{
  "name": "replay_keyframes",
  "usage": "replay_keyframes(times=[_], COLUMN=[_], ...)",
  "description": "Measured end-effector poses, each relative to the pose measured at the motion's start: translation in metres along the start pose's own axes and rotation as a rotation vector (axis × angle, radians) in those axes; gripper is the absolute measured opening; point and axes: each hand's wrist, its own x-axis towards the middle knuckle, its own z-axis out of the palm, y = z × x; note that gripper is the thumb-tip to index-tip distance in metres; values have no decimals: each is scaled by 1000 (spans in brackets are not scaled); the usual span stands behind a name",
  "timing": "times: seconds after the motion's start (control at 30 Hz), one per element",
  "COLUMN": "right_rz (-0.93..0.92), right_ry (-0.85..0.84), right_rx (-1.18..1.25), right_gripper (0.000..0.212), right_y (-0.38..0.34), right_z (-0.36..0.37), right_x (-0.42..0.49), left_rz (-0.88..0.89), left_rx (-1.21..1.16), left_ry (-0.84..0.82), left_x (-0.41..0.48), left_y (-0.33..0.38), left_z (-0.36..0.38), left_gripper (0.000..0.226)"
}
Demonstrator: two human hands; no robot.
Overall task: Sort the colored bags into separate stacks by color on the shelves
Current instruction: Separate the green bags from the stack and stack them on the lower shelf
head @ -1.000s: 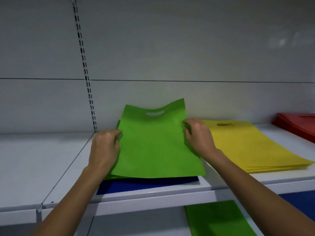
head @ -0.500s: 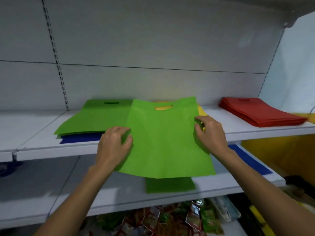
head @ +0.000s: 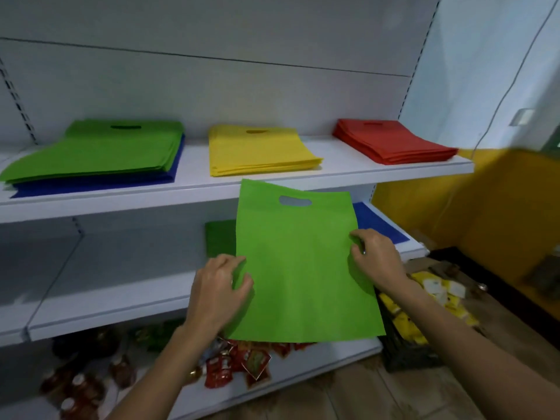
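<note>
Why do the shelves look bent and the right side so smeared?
Head view: the wide-angle lens bows the upper shelf edge; the yellow wall at right and the packets below are smeared, probably by camera motion; the green bag, pinched by the left hand and right hand, looks fairly sharp; light is soft, with shade under that shelf.

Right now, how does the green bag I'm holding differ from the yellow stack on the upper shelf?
The green bag is one bag; the yellow stack is several layered. The left hand and right hand grip the green bag by its side edges; the yellow stack lies flat on the upper shelf, untouched. Both have an oval handle cut-out.
</note>
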Motion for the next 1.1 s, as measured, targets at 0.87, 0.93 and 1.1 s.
replay_keyframes(times=[0.87,0.93,1.1], right_rz=[-120,-98,-29], right_ry=[-280,-338,-341], right_rx=[-81,-140,-275], right_gripper=[56,54,33], right_y=[2,4,5], right_z=[334,352,366], right_x=[175,180,184], left_rz=[-148,-159,-163], left_rx=[353,376,425], left_ry=[-219,-238,-253], left_x=[137,143,146], left_y=[-235,-242,-246], left_z=[177,186,193], left_gripper=[60,60,55])
